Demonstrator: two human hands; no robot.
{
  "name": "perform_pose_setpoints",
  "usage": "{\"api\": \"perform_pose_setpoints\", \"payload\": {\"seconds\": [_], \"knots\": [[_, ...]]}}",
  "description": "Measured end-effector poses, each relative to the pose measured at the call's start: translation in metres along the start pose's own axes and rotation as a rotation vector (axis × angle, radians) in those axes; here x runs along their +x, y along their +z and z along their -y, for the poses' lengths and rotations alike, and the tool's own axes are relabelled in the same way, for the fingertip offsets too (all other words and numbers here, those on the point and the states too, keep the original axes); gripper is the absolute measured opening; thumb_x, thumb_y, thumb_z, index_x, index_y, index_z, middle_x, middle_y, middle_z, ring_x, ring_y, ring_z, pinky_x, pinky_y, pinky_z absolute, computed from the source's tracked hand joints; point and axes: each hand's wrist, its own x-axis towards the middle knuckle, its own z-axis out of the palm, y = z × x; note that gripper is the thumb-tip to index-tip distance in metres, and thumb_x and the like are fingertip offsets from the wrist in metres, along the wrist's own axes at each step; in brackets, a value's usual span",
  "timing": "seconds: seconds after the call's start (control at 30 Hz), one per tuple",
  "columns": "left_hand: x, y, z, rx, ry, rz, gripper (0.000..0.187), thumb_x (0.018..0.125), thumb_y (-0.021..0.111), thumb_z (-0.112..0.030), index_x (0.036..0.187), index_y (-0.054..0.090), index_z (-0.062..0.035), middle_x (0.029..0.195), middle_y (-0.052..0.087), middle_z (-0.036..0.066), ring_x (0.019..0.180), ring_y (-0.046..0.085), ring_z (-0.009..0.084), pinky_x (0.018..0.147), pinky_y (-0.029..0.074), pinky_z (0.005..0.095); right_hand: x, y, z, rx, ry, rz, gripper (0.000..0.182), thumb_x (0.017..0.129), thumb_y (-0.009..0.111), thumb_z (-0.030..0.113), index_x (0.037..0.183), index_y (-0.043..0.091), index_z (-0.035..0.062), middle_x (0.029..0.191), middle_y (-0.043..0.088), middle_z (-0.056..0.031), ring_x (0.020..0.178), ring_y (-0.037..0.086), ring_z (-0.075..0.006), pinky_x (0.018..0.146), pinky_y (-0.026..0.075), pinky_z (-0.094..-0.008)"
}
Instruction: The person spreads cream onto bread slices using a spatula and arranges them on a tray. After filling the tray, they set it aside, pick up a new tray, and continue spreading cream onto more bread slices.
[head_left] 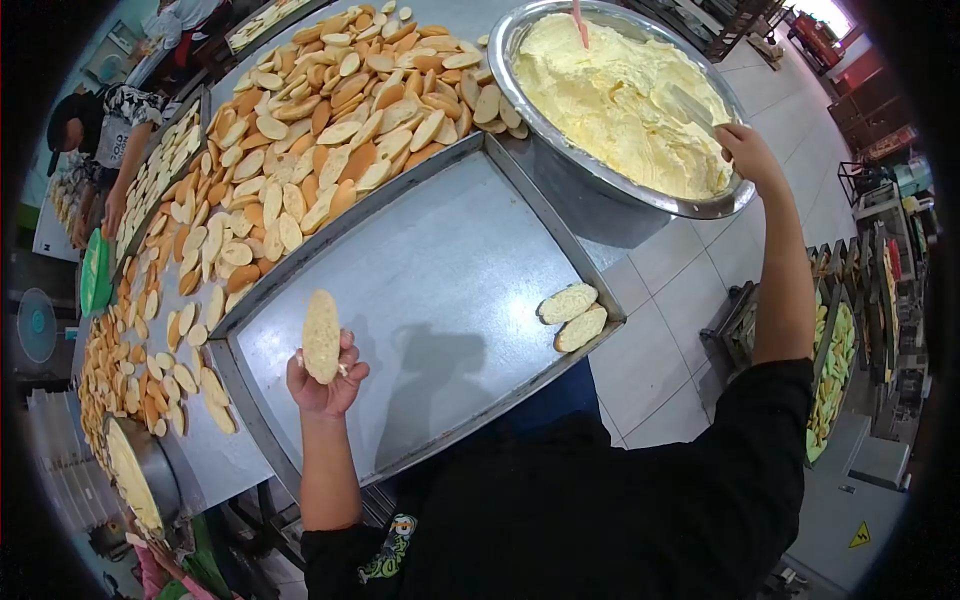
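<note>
The left hand [325,385] holds a slice of bread [321,336] upright above a metal tray [430,290], where two spread slices [573,316] lie touching at the right corner. The right hand [748,152] grips a spatula [692,106] dipped into the pale cream in a large metal bowl [600,190]. Heaps of bread slices [330,110] cover the surface beyond the tray, where another person [105,130] works at the far left.

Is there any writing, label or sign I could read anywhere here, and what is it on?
No readable words anywhere.
Yellow triangular warning sign on the grey box at lower right: a symbol only, too small to make out.
Print on the black shirt sleeve: a cartoon figure, any lettering too blurred to read.
</note>
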Motion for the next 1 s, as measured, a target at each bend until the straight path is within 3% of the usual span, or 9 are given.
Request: {"api": "perform_pose_setpoints", "payload": {"seconds": [0.13, 0.17, 0.27, 0.37, 0.47, 0.5, 0.6, 0.73, 1.0], "knots": [[0.002, 0.013, 0.012, 0.041, -0.065, 0.044, 0.054, 0.081, 0.053, -0.028, 0.128, 0.041, -0.0049, 0.107, 0.05, 0.016, 0.085, 0.053, 0.0209, 0.069, 0.043, 0.032, -0.045, -0.004, 0.012, 0.306, 0.069, 0.045, 0.033, 0.091, 0.051, 0.028, 0.111, 0.057, 0.002, 0.063, 0.047, 0.0035, 0.047, 0.037, -0.0034, 0.043, 0.029, -0.0197], [0.003, 0.02, 0.018, 0.019, -0.061, 0.004, 0.056, 0.077, 0.052, -0.024, 0.128, 0.041, -0.0044, 0.107, 0.05, 0.017, 0.087, 0.054, 0.0242, 0.074, 0.048, 0.0364, -0.053, -0.003, 0.014, 0.367, 0.071, 0.066, 0.035, 0.093, 0.05, 0.028, 0.116, 0.054, 0.002, 0.063, 0.046, 0.004, 0.046, 0.035, -0.0024, 0.041, 0.027, -0.0184], [0.009, 0.029, 0.033, -0.015, -0.105, 0.008, 0.056, 0.077, 0.053, -0.024, 0.128, 0.039, -0.0036, 0.108, 0.05, 0.019, 0.09, 0.055, 0.0275, 0.079, 0.051, 0.042, -0.093, 0.007, 0.032, 0.596, 0.05, 0.103, 0.035, 0.094, 0.049, 0.025, 0.119, 0.05, 0.0012, 0.064, 0.046, 0.003, 0.047, 0.036, -0.0042, 0.043, 0.029, -0.0194], [0.017, 0.054, 0.053, 0.016, -0.124, -0.124, 0.06, 0.076, 0.058, -0.023, 0.129, 0.036, -0.0075, 0.103, 0.054, 0.021, 0.089, 0.058, 0.0294, 0.077, 0.051, 0.0403, -0.141, 0.036, 0.065, 0.741, -0.028, 0.145, 0.038, 0.093, 0.049, 0.025, 0.121, 0.049, 0.0, 0.068, 0.047, 0.0009, 0.054, 0.04, -0.0057, 0.047, 0.03, -0.0189], [0.037, 0.072, 0.072, -0.021, -0.114, -0.072, 0.059, 0.078, 0.057, -0.023, 0.129, 0.035, -0.0057, 0.105, 0.055, 0.021, 0.092, 0.059, 0.0289, 0.081, 0.051, 0.0389, -0.19, 0.084, 0.079, 0.88, -0.131, 0.112, 0.039, 0.093, 0.048, 0.021, 0.123, 0.047, -0.0035, 0.076, 0.053, -0.0032, 0.062, 0.045, -0.009, 0.053, 0.035, -0.0216], [0.039, 0.077, 0.076, -0.045, -0.114, -0.075, 0.058, 0.078, 0.057, -0.022, 0.129, 0.036, -0.0055, 0.106, 0.055, 0.021, 0.093, 0.059, 0.0291, 0.082, 0.051, 0.0389, -0.206, 0.097, 0.087, 0.892, -0.239, 0.181, 0.035, 0.093, 0.048, 0.017, 0.122, 0.048, -0.0034, 0.08, 0.055, -0.0045, 0.067, 0.048, -0.0091, 0.059, 0.039, -0.0222], [0.032, 0.084, 0.082, -0.087, -0.128, -0.019, 0.055, 0.08, 0.056, -0.021, 0.128, 0.035, -0.0056, 0.11, 0.054, 0.022, 0.094, 0.059, 0.0288, 0.085, 0.05, 0.0397, -0.252, 0.159, 0.101, 0.838, -0.452, 0.098, 0.027, 0.092, 0.047, 0.006, 0.117, 0.051, -0.0039, 0.089, 0.056, -0.0051, 0.078, 0.051, -0.0097, 0.07, 0.043, -0.0241], [0.028, 0.094, 0.085, -0.127, -0.158, 0.029, 0.053, 0.082, 0.055, -0.019, 0.129, 0.034, -0.0059, 0.113, 0.054, 0.02, 0.098, 0.059, 0.0279, 0.088, 0.049, 0.0421, -0.268, 0.204, 0.122, 0.708, -0.853, 0.04, 0.031, 0.084, 0.051, -0.006, 0.114, 0.055, -0.0012, 0.089, 0.056, -0.011, 0.076, 0.053, -0.0177, 0.068, 0.043, -0.0255], [0.019, 0.104, 0.087, -0.197, -0.124, -0.053, 0.049, 0.084, 0.051, -0.015, 0.129, 0.034, -0.0068, 0.12, 0.051, 0.017, 0.108, 0.056, 0.0284, 0.092, 0.047, 0.0459, -0.262, 0.219, 0.126, 0.605, -1.071, -0.046, 0.041, 0.076, 0.058, -0.01, 0.113, 0.06, 0.0066, 0.086, 0.054, -0.0083, 0.074, 0.051, -0.0186, 0.064, 0.042, -0.0267]]}}
